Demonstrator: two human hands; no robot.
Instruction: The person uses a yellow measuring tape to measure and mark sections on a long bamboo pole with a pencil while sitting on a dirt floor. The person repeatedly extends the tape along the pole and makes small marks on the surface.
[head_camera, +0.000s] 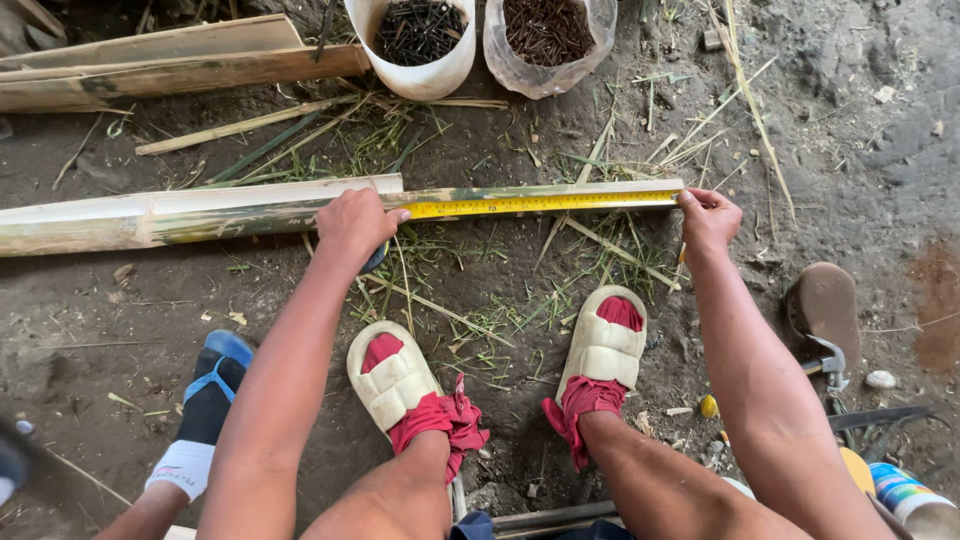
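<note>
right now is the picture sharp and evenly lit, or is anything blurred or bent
Head view: soft, even daylight with no hard shadows; the yellow tape measure on the split bamboo pole is sharp, as are the left hand and right hand; wide-angle bowing at the edges; a dark blurred shape bottom left.

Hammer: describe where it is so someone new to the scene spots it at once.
Start at the right hand pinching the yellow tape measure at the bamboo pole's end. Go down past that forearm to the dirt at far right. The hammer lies beside a brown sandal, its metal claw head the giveaway.
</note>
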